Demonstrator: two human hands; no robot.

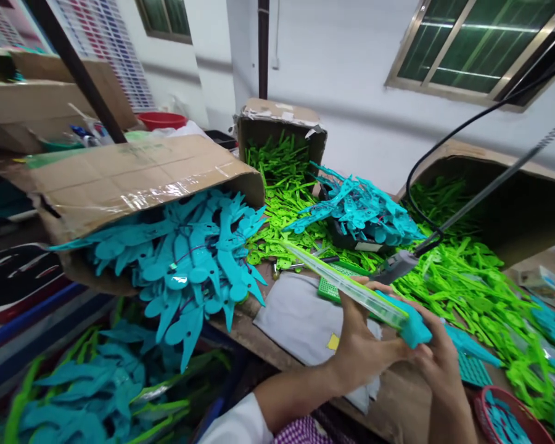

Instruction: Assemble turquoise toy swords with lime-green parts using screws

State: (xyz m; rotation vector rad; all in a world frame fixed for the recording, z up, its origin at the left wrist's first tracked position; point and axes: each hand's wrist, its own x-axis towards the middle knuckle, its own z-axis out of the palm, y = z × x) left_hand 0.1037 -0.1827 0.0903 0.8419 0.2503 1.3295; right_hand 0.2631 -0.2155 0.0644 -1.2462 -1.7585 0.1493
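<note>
Both hands grasped one long, narrow green-and-blue part. The part was located above the near side of the worktop, right of the scene's centre, tilted with its slim green end pointing far left and its blue end nearest the person. The left hand gripped the part from the left along its near half. The right hand closed its fingers around the blue end.

A grey cloth with a yellow patch lay on the worktop, left of the left hand. A green perforated tray lay beyond the cloth, partly hidden by the held part. A grey tool with a black cable was positioned just beyond the hands.

A cardboard box on the left was tipped over, with blue pieces spilling toward the near side. A second box stood open at the far side, with green pieces running out of it. Between them and the right-hand box, more blue pieces were heaped in a black bin. A red basket was at the near right.
</note>
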